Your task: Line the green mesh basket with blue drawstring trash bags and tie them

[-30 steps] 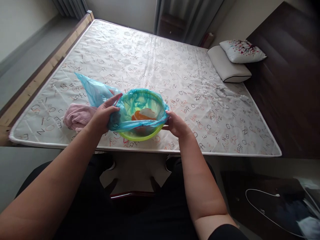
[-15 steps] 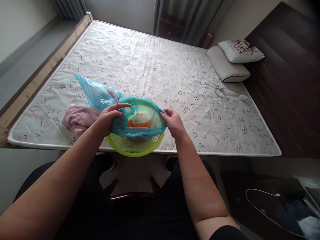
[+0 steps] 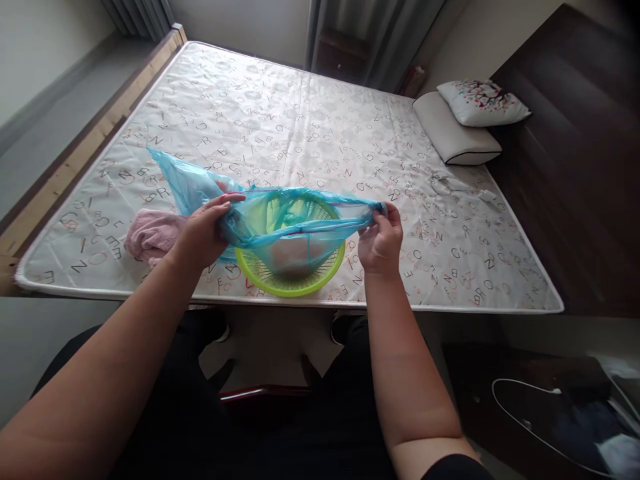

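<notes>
A lime-green mesh basket (image 3: 295, 283) sits at the near edge of the mattress (image 3: 310, 127). A thin blue plastic bag (image 3: 300, 213) lies in and over it, stretched flat across the top. My left hand (image 3: 203, 230) pinches the bag's left side. My right hand (image 3: 381, 241) grips the bag's right end, pulled out past the basket's rim. Something pale shows through the bag inside the basket. More blue plastic (image 3: 183, 180) trails off behind my left hand.
A pink towel (image 3: 153, 235) lies bunched left of the basket. Two pillows (image 3: 463, 127) rest at the far right by the dark headboard (image 3: 575, 133). A wooden bed frame (image 3: 75, 157) runs along the left. A white cable (image 3: 525, 427) lies on the floor at lower right.
My right hand has moved right and pulled the bag's edge taut across the basket. The basket has shifted slightly right and sits back on the mattress. The left hand stayed nearly in place.
</notes>
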`<state>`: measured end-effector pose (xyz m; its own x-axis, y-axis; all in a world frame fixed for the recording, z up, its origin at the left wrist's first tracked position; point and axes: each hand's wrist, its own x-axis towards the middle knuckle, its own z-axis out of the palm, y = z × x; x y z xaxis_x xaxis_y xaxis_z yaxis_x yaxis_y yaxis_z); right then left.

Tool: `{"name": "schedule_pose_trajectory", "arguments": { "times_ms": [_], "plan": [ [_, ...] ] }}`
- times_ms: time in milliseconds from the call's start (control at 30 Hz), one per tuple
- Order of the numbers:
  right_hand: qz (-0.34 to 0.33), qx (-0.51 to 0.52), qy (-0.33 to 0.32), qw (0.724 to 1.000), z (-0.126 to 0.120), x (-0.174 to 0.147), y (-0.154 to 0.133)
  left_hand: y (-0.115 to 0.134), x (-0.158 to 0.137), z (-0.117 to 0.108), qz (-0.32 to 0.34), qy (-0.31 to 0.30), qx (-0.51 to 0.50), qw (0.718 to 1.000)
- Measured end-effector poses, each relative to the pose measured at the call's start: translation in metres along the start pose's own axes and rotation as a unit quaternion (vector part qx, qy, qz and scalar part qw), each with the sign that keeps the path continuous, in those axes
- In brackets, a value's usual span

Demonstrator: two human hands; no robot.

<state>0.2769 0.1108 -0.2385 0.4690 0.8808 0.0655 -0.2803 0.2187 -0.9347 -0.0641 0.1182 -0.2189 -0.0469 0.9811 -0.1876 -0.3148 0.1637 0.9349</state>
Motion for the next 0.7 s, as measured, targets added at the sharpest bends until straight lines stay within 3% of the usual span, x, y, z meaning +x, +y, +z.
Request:
{"name": "schedule_pose_trajectory", "arguments": {
  "times_ms": [167,300,400,500,600,700],
  "plan": [
    [0.023,0.031,-0.025,0.999,-0.005,0.0,-0.015,-0.001,0.005,-0.002,0.013,0.023,-0.044,0.999],
    [0.077,0.046,-0.057,0.994,0.004,-0.006,-0.029,0.002,0.006,0.002,0.019,0.046,-0.074,0.996],
    [0.106,0.001,-0.118,0.987,0.012,-0.011,-0.035,0.006,0.005,0.005,-0.004,0.024,-0.066,0.998],
    [0.093,-0.033,-0.161,0.982,0.021,-0.018,-0.036,0.011,0.002,0.011,-0.004,-0.009,-0.011,1.0],
    [0.067,-0.049,-0.175,0.981,0.026,-0.022,-0.038,0.013,-0.005,0.02,0.059,-0.019,0.043,0.997],
    [0.014,-0.047,-0.16,0.986,0.029,-0.022,-0.038,0.011,-0.012,0.034,0.149,0.019,0.086,0.985]
  ]
}}
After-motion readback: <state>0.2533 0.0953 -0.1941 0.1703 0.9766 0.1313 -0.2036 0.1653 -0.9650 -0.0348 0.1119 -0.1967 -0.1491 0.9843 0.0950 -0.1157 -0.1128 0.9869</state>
